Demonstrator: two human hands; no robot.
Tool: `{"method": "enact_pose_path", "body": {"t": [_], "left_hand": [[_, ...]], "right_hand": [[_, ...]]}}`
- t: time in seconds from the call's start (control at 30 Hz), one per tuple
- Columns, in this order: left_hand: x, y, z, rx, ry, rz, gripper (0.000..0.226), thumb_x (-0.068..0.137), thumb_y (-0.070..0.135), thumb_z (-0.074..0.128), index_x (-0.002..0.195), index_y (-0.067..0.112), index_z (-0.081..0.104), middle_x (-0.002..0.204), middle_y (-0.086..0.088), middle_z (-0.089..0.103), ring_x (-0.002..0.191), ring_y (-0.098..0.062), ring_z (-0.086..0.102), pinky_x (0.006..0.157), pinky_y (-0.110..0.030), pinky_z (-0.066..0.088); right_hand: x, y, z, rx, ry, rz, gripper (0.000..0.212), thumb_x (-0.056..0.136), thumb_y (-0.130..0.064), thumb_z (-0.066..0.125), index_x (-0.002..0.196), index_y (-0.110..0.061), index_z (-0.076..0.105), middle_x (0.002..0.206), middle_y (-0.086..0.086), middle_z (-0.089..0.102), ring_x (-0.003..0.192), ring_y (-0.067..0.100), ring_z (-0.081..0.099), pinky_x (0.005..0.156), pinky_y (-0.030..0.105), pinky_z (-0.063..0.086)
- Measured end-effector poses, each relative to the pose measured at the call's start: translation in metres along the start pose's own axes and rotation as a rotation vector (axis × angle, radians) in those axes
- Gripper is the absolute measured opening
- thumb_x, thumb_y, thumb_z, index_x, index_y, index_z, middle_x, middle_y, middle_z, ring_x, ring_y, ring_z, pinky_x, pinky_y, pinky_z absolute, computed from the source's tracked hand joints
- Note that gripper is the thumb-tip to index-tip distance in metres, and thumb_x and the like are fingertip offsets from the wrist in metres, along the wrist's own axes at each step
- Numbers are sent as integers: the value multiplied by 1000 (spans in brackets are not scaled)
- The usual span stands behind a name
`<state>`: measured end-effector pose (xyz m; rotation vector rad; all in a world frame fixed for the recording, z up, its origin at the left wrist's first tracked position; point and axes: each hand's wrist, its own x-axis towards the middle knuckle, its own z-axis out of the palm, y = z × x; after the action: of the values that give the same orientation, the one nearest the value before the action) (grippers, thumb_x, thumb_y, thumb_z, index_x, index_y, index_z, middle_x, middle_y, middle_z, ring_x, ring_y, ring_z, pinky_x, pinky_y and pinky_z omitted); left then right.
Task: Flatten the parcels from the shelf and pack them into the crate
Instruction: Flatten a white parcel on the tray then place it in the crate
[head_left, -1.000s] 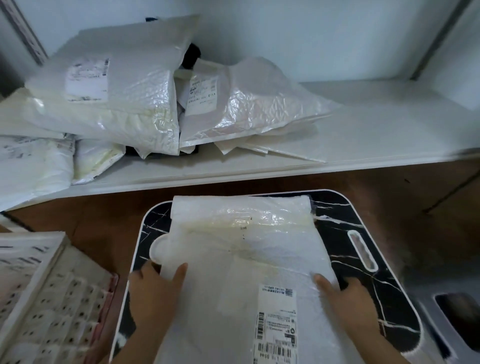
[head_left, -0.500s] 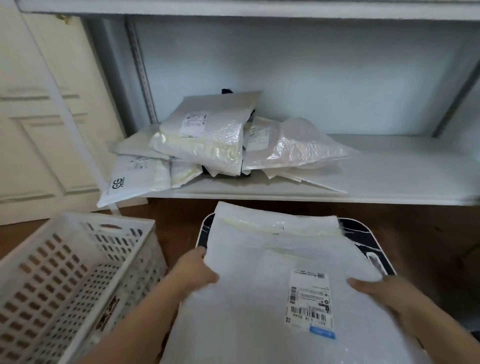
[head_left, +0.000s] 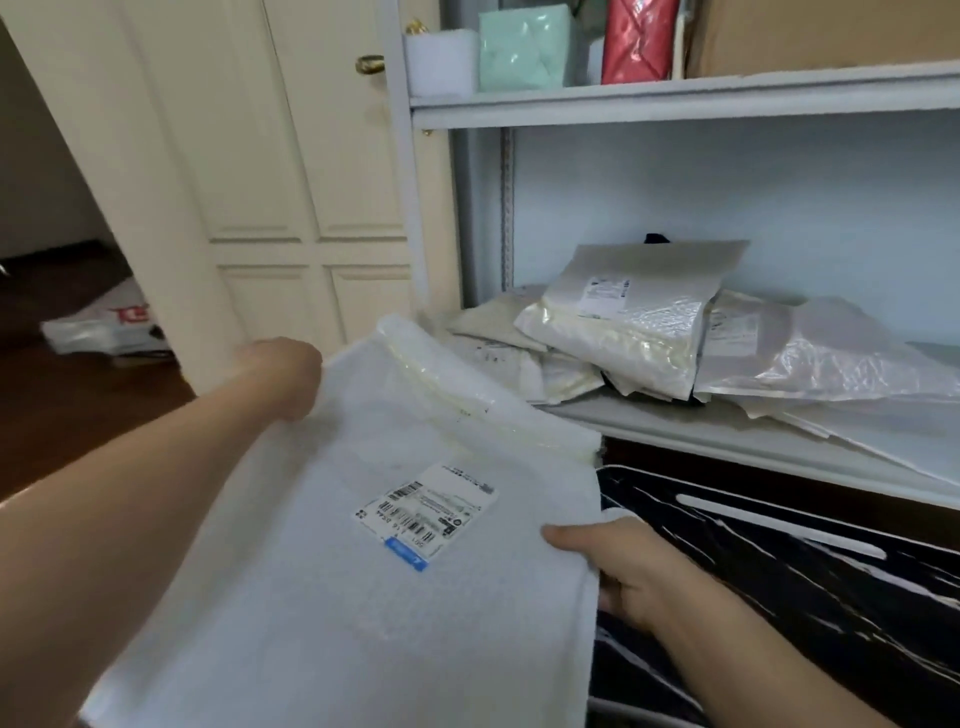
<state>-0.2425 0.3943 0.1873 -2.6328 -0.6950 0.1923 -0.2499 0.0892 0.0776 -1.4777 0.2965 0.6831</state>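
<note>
We have the white parcel (head_left: 363, 545) lifted off the tabletop, filling the lower centre and lower left of the frame, its shipping label (head_left: 423, 512) facing up. Our left hand (head_left: 283, 376) grips its far left edge near the sealed flap, at centre left of the frame; our right hand (head_left: 618, 569) pinches the opposite edge at lower right, thumb on top and fingers curled beneath. Both hands are clamped on the parcel, set well apart across its width.

It looks light and soft: a padded mailer that sags between the two grips and lies nearly flat, so we judge the flattening done and the carry to the crate in hand. The crate is out of view here. The skin looks slightly slick, so holding opposite edges with a firm pinch seems the right hold; one-handed it would likely droop and fold.

To the right of the parcel, at lower right of the frame, lies the black marbled tabletop (head_left: 779, 587). Above it, at centre right, the shelf (head_left: 701, 441) carries a heap of other parcels (head_left: 623, 322), shiny and crumpled, not yet flattened. An upper shelf (head_left: 675, 96) at the top holds bags and a box. A cream door (head_left: 291, 171) fills the upper left.
</note>
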Motion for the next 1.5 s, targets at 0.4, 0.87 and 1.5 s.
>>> {"method": "enact_pose_path", "body": {"t": [0.4,0.87,1.5], "left_hand": [[116,-62,151,-497,37,-406,35,88,3,52,122,0,45,118,-19,53,108,-39,56,76,-42,44],[178,27,327,-112,99,10,85,88,69,30,150,29,-11,134,-14,36,125,-29,40,102,-37,34],[128,100,517,-194,-541,-19,111,70,87,38,148,10,17,145,-8,24,129,-26,33,108,-36,30]], "right_hand": [[124,23,155,-1194,-62,-493,55,100,-21,48,151,-25,27,129,2,60,112,18,59,87,23,47],[260,72,216,-1826,-365,-186,33,92,-10,55,62,-12,42,65,2,44,56,15,44,47,24,37],[363,74,210,-2446,-446,-195,73,89,-49,57,148,-17,28,154,16,17,141,43,15,109,66,18]]}}
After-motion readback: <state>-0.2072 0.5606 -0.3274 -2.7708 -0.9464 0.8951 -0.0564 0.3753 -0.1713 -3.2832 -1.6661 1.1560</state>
